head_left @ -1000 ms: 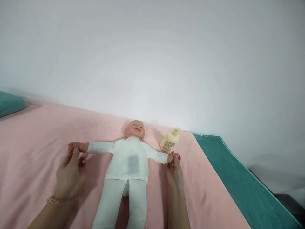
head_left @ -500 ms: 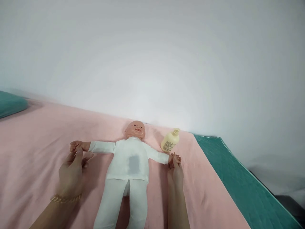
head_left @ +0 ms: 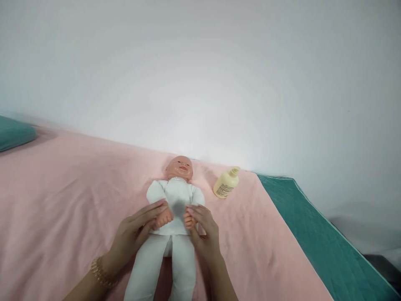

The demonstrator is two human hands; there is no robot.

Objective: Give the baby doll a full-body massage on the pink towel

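On its back lies a baby doll (head_left: pixel 178 188) with a white cloth body, a plastic head and plastic hands. My left hand (head_left: pixel 133 234), with a beaded bracelet at the wrist, grips the doll's hand (head_left: pixel 164 216) on the left side between thumb and fingers. Likewise my right hand (head_left: pixel 205 230) has its thumb and fingers around the doll's other hand (head_left: pixel 189 218). Both doll arms are bent, and their hands rest over the belly. A greyish patch (head_left: pixel 179 207) shows on the doll's chest between them.
A pale yellow pump bottle (head_left: pixel 227 182) stands right of the doll's head. Beneath everything spreads a pink sheet (head_left: pixel 78 188), with a green surface (head_left: pixel 316 225) along the right. At the far left is a green pillow-like object (head_left: pixel 15 133). Behind rises a white wall (head_left: pixel 200 83).
Both my hands have moved inward, bringing the doll's hands from stretched out sideways to over its belly. The bottle has stayed beside the doll.
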